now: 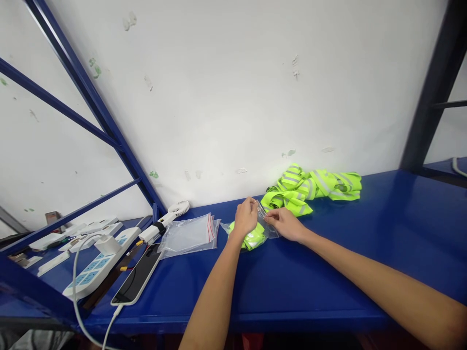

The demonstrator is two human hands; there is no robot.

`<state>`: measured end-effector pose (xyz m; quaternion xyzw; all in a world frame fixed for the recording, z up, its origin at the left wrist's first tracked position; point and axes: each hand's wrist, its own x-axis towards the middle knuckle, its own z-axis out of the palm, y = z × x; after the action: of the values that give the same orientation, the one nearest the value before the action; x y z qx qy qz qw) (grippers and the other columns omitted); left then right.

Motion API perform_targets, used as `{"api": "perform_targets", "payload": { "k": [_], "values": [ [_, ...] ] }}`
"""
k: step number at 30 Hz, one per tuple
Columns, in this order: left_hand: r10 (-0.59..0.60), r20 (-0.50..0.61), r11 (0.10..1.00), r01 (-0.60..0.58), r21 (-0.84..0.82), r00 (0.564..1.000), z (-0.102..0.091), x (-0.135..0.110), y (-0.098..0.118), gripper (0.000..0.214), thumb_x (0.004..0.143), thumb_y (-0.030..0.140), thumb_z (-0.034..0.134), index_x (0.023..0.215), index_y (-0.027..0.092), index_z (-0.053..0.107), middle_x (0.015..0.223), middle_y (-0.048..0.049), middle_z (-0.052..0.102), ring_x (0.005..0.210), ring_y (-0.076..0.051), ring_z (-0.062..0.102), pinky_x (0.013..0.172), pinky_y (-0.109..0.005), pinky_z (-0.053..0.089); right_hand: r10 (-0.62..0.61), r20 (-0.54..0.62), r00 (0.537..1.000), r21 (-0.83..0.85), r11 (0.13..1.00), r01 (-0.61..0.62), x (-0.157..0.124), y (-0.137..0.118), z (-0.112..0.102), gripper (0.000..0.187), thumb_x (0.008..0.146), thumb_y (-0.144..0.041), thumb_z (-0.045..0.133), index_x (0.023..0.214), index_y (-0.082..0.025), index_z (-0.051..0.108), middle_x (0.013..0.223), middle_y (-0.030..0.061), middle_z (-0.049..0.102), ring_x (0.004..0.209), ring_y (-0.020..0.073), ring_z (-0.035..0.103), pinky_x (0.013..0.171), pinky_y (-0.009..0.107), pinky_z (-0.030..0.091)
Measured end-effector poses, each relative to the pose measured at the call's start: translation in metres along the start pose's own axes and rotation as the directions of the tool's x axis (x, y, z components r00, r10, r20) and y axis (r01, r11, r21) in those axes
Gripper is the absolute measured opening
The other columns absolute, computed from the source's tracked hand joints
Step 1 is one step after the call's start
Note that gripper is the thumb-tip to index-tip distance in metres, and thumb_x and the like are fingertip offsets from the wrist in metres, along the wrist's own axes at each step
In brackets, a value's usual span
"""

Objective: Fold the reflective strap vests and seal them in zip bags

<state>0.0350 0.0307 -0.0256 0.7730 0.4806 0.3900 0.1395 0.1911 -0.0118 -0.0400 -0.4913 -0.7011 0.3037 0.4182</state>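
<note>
1. Hands: the left hand (245, 217) and right hand (286, 223) each pinch the upper edge of a clear bag (272, 230), fingertips closed on the film.
2. Location: the bag lies on the blue tabletop (328, 277), nearer the wall than the front edge, a folded fluorescent bundle (256, 238) inside. Loose reflective fabric (310, 188) lies just behind, to the right.
3. Handling, as judged: light overall; film thin, limp and slippery, liable to crease or tear if tugged; contents soft and not fragile.
4. Recommended hold: fingertip pinch at both ends of the bag's edge; support the bundle from beneath when lifting.
</note>
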Motion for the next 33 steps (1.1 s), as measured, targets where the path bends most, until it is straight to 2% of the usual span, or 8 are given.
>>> {"api": "perform_targets", "payload": {
  "k": [4, 8, 11, 14, 18, 24, 28, 33],
  "values": [
    [-0.01, 0.024, 1.0, 0.009, 0.022, 1.0, -0.001, 0.001, 0.003, 0.016, 0.089, 0.025, 0.043, 0.087, 0.02, 0.059, 0.083, -0.004, 0.068, 0.075, -0.017, 0.06, 0.069, -0.026, 0.041, 0.004, -0.048, 0.999, -0.005, 1.0, -0.004, 0.002, 0.003, 0.004, 0.02, 0.077, -0.032, 0.054, 0.066, -0.017, 0.06, 0.055, -0.0016, 0.053, 0.052, 0.0133, 0.045, 0.052, 0.025, 0.033],
    [0.013, 0.074, 0.998, -0.018, 0.063, 0.997, -0.001, 0.0, 0.006, 0.018, 0.089, 0.025, 0.043, 0.087, 0.02, 0.06, 0.085, -0.0044, 0.068, 0.077, -0.018, 0.061, 0.07, -0.026, 0.042, -0.038, -0.049, 0.998, 0.054, 0.998, 0.041, 0.006, 0.009, 0.006, 0.024, 0.082, -0.039, 0.053, 0.081, -0.017, 0.061, 0.06, -0.0016, 0.057, 0.052, 0.0132, 0.047, 0.051, 0.024, 0.033],
    [0.045, 0.073, 0.997, -0.05, 0.066, 0.996, -0.001, 0.0, 0.008, 0.018, 0.089, 0.026, 0.043, 0.088, 0.021, 0.06, 0.087, -0.004, 0.069, 0.078, -0.018, 0.061, 0.071, -0.026, 0.041, -0.094, -0.08, 0.992, 0.061, 0.993, 0.099, 0.007, 0.011, 0.006, 0.026, 0.083, -0.041, 0.052, 0.075, -0.017, 0.058, 0.064, -0.0004, 0.058, 0.055, 0.013, 0.047, 0.053, 0.024, 0.034],
    [0.034, 0.062, 0.997, -0.038, 0.061, 0.997, 0.0, -0.001, 0.009, 0.017, 0.087, 0.029, 0.047, 0.087, 0.021, 0.061, 0.088, -0.0046, 0.069, 0.079, -0.019, 0.061, 0.071, -0.027, 0.042, -0.07, -0.091, 0.993, 0.083, 0.994, 0.078, 0.007, 0.01, 0.007, 0.029, 0.082, -0.043, 0.053, 0.073, -0.017, 0.059, 0.066, 0.0008, 0.059, 0.058, 0.014, 0.048, 0.054, 0.025, 0.035],
    [-0.02, 0.074, 0.995, 0.012, 0.103, 0.997, 0.0, 0.0, 0.01, 0.019, 0.084, 0.033, 0.05, 0.077, 0.02, 0.062, 0.077, -0.005, 0.068, 0.072, -0.02, 0.06, 0.067, -0.027, 0.04, -0.032, -0.081, 0.996, 0.141, 0.989, 0.043, 0.007, 0.01, 0.007, 0.034, 0.082, -0.049, 0.054, 0.074, -0.016, 0.06, 0.067, 0.002, 0.06, 0.061, 0.0155, 0.051, 0.056, 0.025, 0.037],
    [0.075, 0.156, 0.997, -0.071, -0.034, 0.985, -0.003, 0.002, 0.008, 0.017, 0.083, 0.029, 0.051, 0.072, 0.019, 0.058, 0.072, -0.0002, 0.065, 0.067, -0.014, 0.056, 0.063, -0.023, 0.039, -0.059, -0.029, 0.998, 0.208, 0.976, 0.064, 0.004, 0.003, 0.002, 0.037, 0.084, -0.053, 0.051, 0.076, -0.017, 0.057, 0.064, -0.0013, 0.054, 0.058, 0.013, 0.046, 0.054, 0.024, 0.036],
    [0.083, 0.135, 0.992, -0.069, -0.106, 0.987, -0.002, 0.001, 0.006, 0.018, 0.083, 0.029, 0.052, 0.07, 0.018, 0.055, 0.071, 0.0012, 0.064, 0.066, -0.012, 0.055, 0.063, -0.022, 0.039, -0.032, -0.002, 0.999, 0.229, 0.973, 0.032, 0.009, 0.001, -0.001, 0.034, 0.081, -0.05, 0.054, 0.071, -0.018, 0.055, 0.06, -0.0025, 0.051, 0.055, 0.0124, 0.045, 0.053, 0.024, 0.035],
    [0.077, 0.024, 0.985, -0.072, -0.159, 0.997, 0.0, -0.001, 0.001, 0.022, 0.088, 0.035, 0.048, 0.074, 0.018, 0.055, 0.07, 0.0022, 0.062, 0.061, -0.011, 0.053, 0.062, -0.021, 0.039, -0.047, -0.006, 0.999, 0.198, 0.979, 0.048, 0.018, 0.008, 0.0, 0.029, 0.079, -0.045, 0.057, 0.072, -0.016, 0.056, 0.063, -0.0005, 0.055, 0.055, 0.0125, 0.047, 0.053, 0.024, 0.035]
  ]
}}
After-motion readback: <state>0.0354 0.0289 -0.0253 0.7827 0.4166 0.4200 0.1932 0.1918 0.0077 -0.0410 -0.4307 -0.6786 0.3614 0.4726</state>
